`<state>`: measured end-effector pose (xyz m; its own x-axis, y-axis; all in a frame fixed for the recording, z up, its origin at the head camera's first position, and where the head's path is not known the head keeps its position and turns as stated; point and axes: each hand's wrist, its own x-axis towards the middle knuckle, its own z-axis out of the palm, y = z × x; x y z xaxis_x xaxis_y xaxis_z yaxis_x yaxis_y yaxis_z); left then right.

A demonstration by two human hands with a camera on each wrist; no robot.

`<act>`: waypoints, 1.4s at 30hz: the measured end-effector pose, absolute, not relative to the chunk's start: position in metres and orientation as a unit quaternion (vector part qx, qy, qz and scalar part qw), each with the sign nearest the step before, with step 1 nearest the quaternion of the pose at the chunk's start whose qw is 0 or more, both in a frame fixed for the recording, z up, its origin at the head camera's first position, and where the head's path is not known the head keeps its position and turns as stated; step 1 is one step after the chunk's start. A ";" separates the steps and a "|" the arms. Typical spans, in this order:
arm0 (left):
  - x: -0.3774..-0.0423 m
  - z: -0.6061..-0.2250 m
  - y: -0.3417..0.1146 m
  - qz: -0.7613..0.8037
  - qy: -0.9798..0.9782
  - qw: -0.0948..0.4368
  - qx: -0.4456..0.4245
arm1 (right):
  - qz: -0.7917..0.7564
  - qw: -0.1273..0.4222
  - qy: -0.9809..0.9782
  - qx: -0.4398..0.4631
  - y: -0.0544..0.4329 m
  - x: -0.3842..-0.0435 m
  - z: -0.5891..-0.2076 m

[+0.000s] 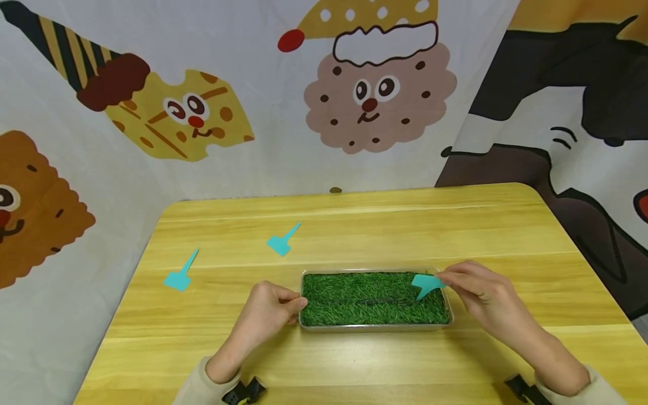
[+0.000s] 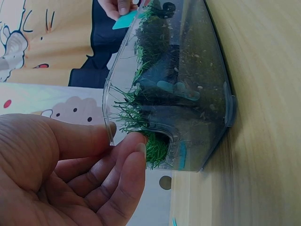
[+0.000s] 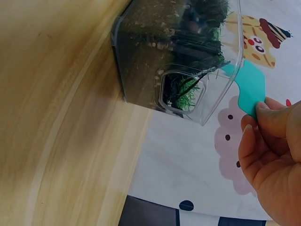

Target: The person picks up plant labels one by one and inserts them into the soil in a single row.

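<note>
A clear plastic box (image 1: pixel 377 327) filled with artificial green grass (image 1: pixel 349 287) sits on the table. My left hand (image 1: pixel 268 309) pinches the rim at its left end; in the left wrist view, thumb and finger meet at the box's edge (image 2: pixel 108 101), beside a rounded cut-out. Over the right end, my right hand (image 1: pixel 486 292) pinches a turquoise plant label (image 1: pixel 427 283) by its broad head. The right wrist view has this label (image 3: pixel 252 84) at the top of the box wall, its narrow stem reaching past the rim, with the tip hidden.
Two more turquoise plant labels lie flat on the wooden table (image 1: pixel 354 225): one label (image 1: pixel 282 241) behind the box's left end, another label (image 1: pixel 180 274) farther left. A cartoon-printed cloth (image 1: pixel 263 174) hangs behind the table's back edge.
</note>
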<state>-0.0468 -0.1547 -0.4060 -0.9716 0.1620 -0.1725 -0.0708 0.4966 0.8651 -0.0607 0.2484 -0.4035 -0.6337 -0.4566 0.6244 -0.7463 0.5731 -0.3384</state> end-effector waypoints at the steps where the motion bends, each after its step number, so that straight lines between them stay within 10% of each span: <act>1: -0.047 -0.406 -0.155 0.501 0.857 0.116 0.027 | 0.297 0.242 -0.854 0.353 0.248 -0.061 -0.403; 42: -0.046 -0.404 -0.154 0.501 0.856 0.123 0.018 | 0.299 0.249 -0.838 0.383 0.235 -0.061 -0.410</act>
<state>-0.0465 -0.1542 -0.4042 -0.9693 0.1542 -0.1915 -0.0916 0.4964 0.8633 -0.0613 0.2354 -0.4101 -0.5824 -0.4931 0.6463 -0.7909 0.5276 -0.3101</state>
